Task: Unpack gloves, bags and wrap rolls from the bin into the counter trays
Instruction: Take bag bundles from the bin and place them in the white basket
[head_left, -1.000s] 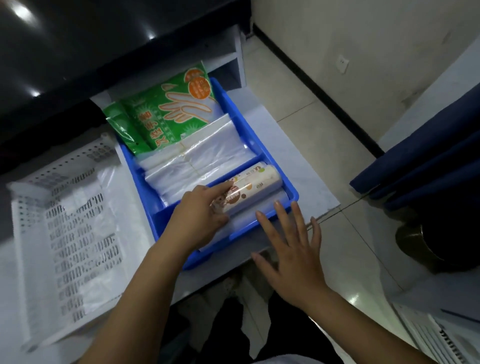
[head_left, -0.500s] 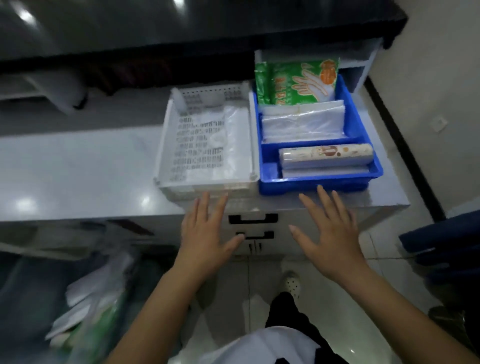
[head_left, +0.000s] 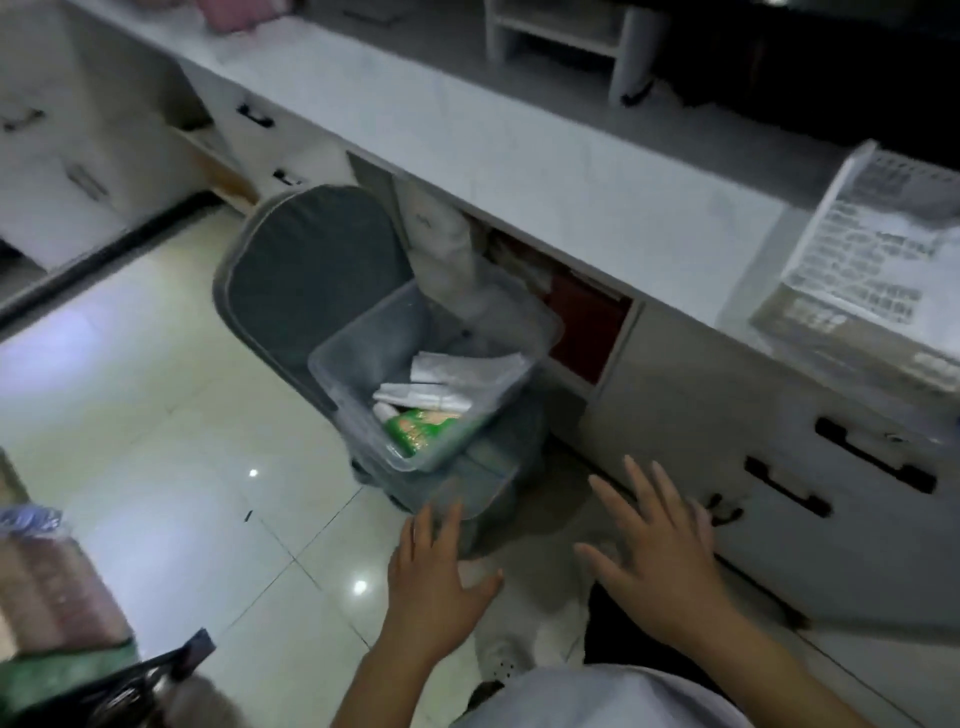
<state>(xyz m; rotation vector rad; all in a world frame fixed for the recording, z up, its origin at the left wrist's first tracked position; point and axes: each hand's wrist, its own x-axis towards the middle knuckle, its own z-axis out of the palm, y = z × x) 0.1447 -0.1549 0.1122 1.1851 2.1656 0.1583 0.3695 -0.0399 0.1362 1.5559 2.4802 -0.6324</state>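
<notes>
A clear plastic bin sits on a grey chair beside the counter. Inside it lie a green glove packet and white folded bags. My left hand hovers in front of the chair with fingers spread, holding nothing. My right hand is beside it, also spread and empty, in front of the cabinet drawers. The white perforated tray stands on the counter at the right edge. The blue tray is out of view.
The white counter runs diagonally across the top, with drawers and black handles below it. An open cabinet niche lies behind the bin. Tiled floor spreads to the left. Bags and clutter sit at bottom left.
The view swung left and down from the counter trays to the bin on the chair. My left hand let go of the wrap roll in the blue tray; both hands came off the counter, empty.
</notes>
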